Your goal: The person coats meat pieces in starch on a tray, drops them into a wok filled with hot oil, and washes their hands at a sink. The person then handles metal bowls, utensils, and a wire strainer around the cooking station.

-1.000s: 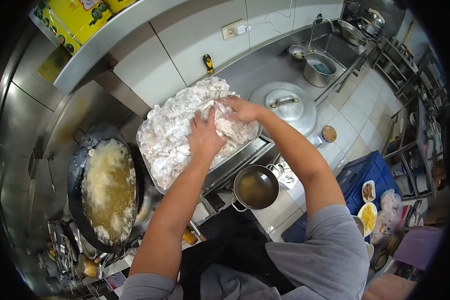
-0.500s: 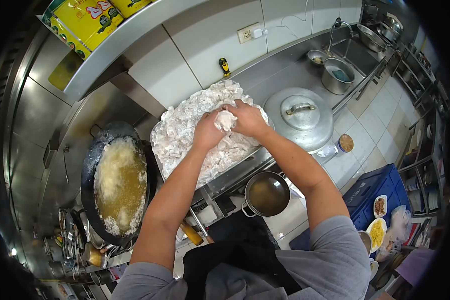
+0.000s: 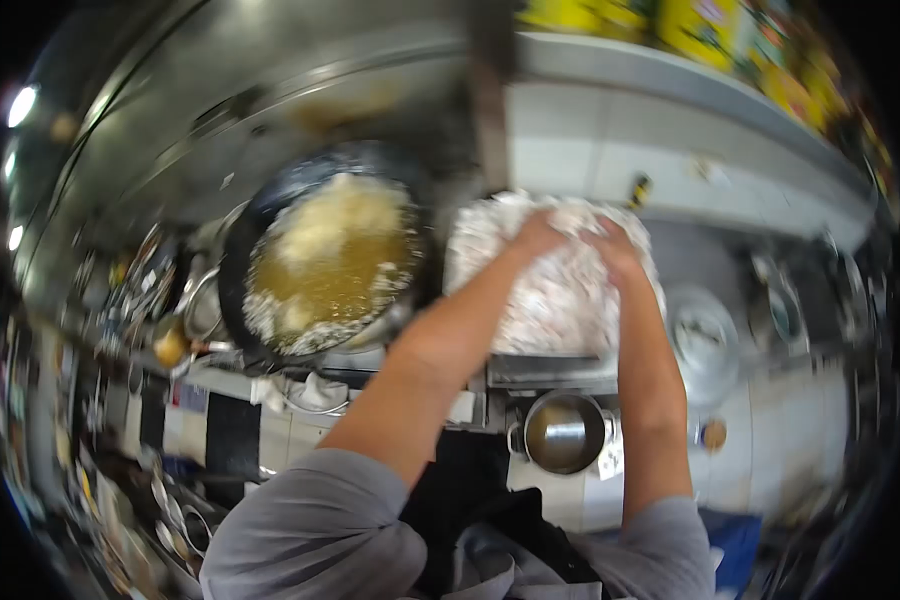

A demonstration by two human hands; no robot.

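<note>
A metal tray (image 3: 560, 368) is heaped with flour-coated meat pieces (image 3: 550, 315). My left hand (image 3: 538, 237) reaches into the far middle of the heap, its fingers blurred and partly buried among the pieces. Just to its right, my right hand (image 3: 615, 250) rests on the same heap, fingertips pointing in toward the left hand. Motion blur hides what either hand grips. Left of the tray, a black wok (image 3: 232, 285) holds bubbling golden oil (image 3: 335, 280), with a pale, foamy mass of frying food (image 3: 342, 225) at its far side.
A pot of dark liquid (image 3: 565, 432) stands below the tray's near edge. To the tray's right lies a large metal lid (image 3: 705, 345). A shelf with yellow tins (image 3: 700, 30) runs above. Utensils crowd the far left, near a round yellowish item (image 3: 172, 347).
My view has swung left, so the wok is nearer the centre. The hands, earlier together around a floured piece above the tray, are now apart and down in the heap.
</note>
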